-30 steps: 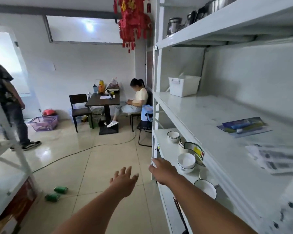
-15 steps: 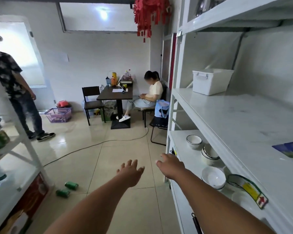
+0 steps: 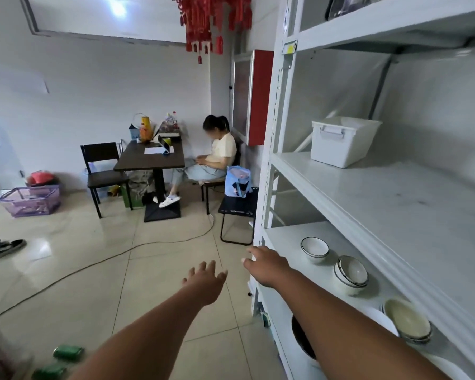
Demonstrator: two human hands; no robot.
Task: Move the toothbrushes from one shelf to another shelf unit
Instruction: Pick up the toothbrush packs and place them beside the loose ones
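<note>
A white metal shelf unit (image 3: 340,204) stands on the right. Its middle shelf carries a white plastic lidless bin (image 3: 343,141) at the back. The lower shelf holds white dark-rimmed ceramic bowls (image 3: 350,272), single and stacked.

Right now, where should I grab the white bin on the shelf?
Take the white bin by the handle on its near end, coming from the open front of the shelf. That end faces you, nothing stands before it, and both hands are empty.
</note>
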